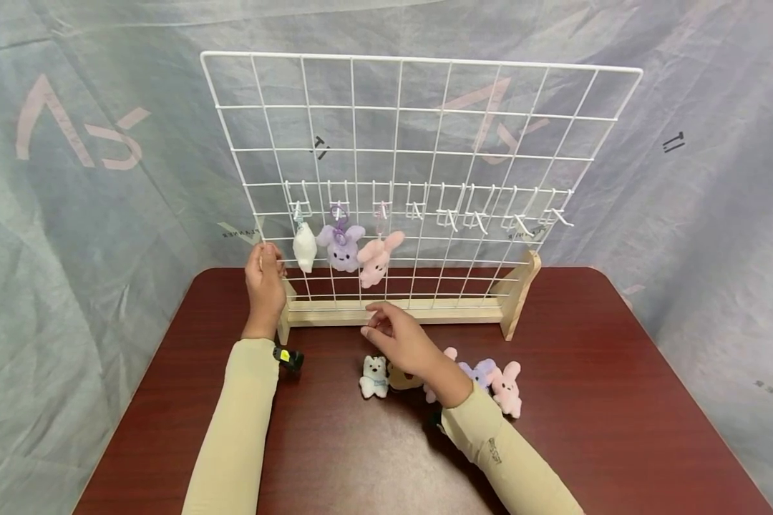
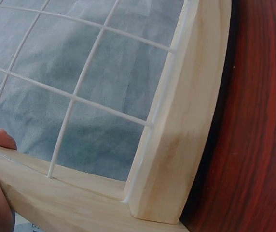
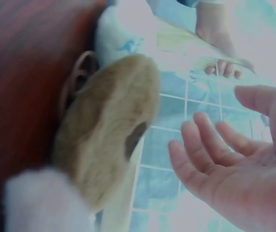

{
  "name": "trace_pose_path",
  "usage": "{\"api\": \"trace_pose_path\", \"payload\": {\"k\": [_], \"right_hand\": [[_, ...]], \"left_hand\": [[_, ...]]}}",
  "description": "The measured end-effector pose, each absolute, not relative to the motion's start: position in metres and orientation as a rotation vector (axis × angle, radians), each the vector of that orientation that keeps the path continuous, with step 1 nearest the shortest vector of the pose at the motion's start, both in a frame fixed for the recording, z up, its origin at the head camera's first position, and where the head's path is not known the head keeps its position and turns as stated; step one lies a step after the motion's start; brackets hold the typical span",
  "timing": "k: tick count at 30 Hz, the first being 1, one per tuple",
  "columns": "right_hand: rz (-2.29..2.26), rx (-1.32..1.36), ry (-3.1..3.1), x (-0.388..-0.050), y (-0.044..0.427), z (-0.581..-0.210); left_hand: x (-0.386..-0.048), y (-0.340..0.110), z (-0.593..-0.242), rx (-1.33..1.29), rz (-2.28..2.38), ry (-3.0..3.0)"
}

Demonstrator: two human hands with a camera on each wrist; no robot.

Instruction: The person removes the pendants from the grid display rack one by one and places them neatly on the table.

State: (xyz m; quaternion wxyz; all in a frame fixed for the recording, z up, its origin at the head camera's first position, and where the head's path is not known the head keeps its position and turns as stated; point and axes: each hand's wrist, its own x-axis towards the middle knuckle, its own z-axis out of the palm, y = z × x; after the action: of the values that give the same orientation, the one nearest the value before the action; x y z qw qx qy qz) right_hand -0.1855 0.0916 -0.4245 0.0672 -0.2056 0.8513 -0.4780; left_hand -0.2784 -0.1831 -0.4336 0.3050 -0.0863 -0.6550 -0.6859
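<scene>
The left edge of the white wire rack (image 1: 451, 315) is gripped by the left hand (image 1: 266, 290), its fingers curled round. Eight hooks (image 1: 415, 210) are counted along the wires, and three are filled: just right of the left hand, one white toy (image 1: 305, 248), one purple toy (image 1: 342, 252) and one pink toy (image 1: 375, 263) are hung in a row. The right hand (image 1: 402, 342) is held loosely wide, thumb apart, nothing grasped, in front of the rack's base. On the table (image 1: 335, 443), five toys are counted: one white dog (image 1: 374, 379) and one brown toy (image 1: 402, 379) just below that hand, one pink toy partly hidden by it, then, to its right, one purple bunny (image 1: 479, 373) and one pink bunny (image 1: 507, 390).
</scene>
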Motion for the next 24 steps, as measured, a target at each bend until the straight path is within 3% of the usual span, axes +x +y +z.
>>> {"api": "trace_pose_path", "payload": {"k": [17, 24], "right_hand": [[-2.116, -0.33, 2.126, -0.209, 0.074, -0.409], [-2.279, -0.305, 1.942, -0.213, 0.069, -0.405]], "left_hand": [[-0.261, -0.174, -0.412, -0.236, -1.84, -1.729], [-0.276, -0.181, -0.429, -0.226, -1.808, -1.727]]}}
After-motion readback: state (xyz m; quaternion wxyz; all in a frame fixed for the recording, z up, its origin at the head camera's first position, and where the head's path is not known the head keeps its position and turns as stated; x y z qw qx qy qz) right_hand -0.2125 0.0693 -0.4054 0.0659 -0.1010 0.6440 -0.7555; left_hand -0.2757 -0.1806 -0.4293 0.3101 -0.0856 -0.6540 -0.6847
